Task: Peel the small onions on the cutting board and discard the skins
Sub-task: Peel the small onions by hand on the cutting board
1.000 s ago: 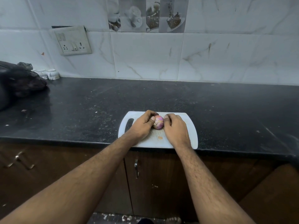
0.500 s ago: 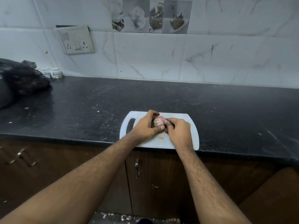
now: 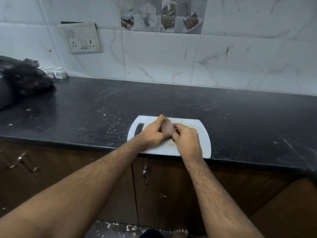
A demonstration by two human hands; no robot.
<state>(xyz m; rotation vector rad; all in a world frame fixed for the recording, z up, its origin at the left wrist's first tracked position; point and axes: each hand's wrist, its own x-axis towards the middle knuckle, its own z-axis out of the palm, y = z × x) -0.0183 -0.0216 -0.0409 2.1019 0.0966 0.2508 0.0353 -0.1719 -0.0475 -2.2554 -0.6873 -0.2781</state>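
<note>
A small pinkish onion (image 3: 167, 128) is held between both hands over the middle of the white cutting board (image 3: 202, 143), nearer the board's far edge than its near one; whether it touches the board cannot be told. The left hand (image 3: 152, 133) curls round the onion's left side, fingers bent over the top and thumb underneath toward the near side. The right hand (image 3: 186, 140) comes in from the right, fingers curled tightly with the tips pinching at the onion's right side; the exact spot they nip is blurred. Both forearms reach in from the near edge, wrists low over the board.

A small orange-brown fleck (image 3: 171, 144) lies on the board just nearer than the onion, between the two hands. The board has a slot handle at its left end and sits at the near edge of the black countertop (image 3: 240, 117), its near side level with the counter's front rim.

At the counter's far left lies a crumpled black plastic bag (image 3: 25, 78), with two small white cups (image 3: 54, 72) just beside it against the wall. On the tiled wall above is a switch-and-socket plate (image 3: 82, 38); no writing on it can be read. Below the counter are dark wooden cabinet doors with a metal handle (image 3: 145, 176).
</note>
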